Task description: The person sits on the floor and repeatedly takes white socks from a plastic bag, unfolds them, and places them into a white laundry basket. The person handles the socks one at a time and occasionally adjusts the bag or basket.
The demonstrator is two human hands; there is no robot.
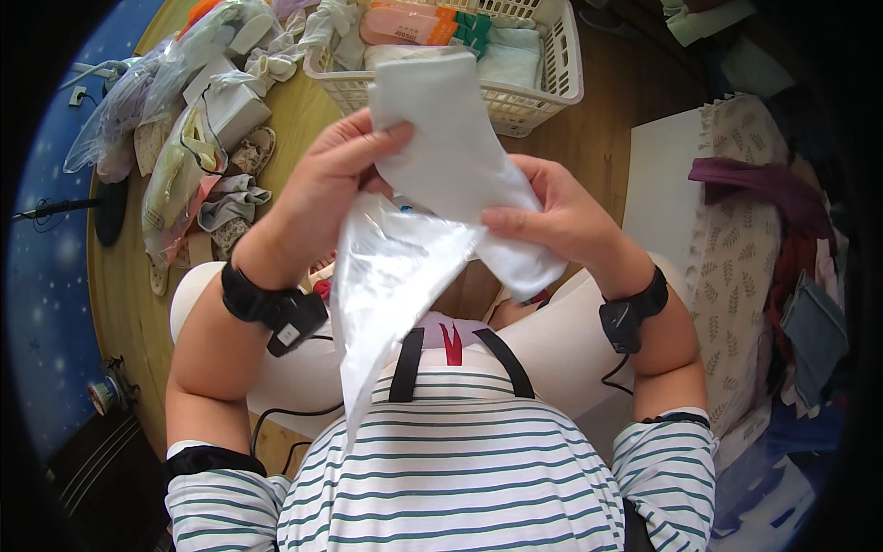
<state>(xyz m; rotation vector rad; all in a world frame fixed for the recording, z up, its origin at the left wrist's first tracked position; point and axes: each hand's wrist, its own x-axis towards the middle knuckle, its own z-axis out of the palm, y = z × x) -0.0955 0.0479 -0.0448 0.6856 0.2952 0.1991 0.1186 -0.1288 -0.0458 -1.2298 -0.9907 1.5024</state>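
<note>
A white sock [441,124] is stretched out between my two hands, its cuff up and its toe down to the right. My left hand [352,148] pinches the sock's leg near the cuff, thumb on top. With thumb and fingers, my right hand [545,207] grips the foot part. Below the sock hangs a clear plastic bag [393,276], crumpled and shiny, its long tail reaching my striped shirt. Its upper edge passes close to both hands; which fingers hold it is hidden.
Beyond my hands stands a white plastic basket [566,62] holding packaged insoles [407,27] and folded white cloth [510,58]. Plastic-bagged goods [186,90], a white box [231,96] and slippers [253,150] crowd the floor at left. A leaf-patterned cloth [738,207] with clothes lies at right.
</note>
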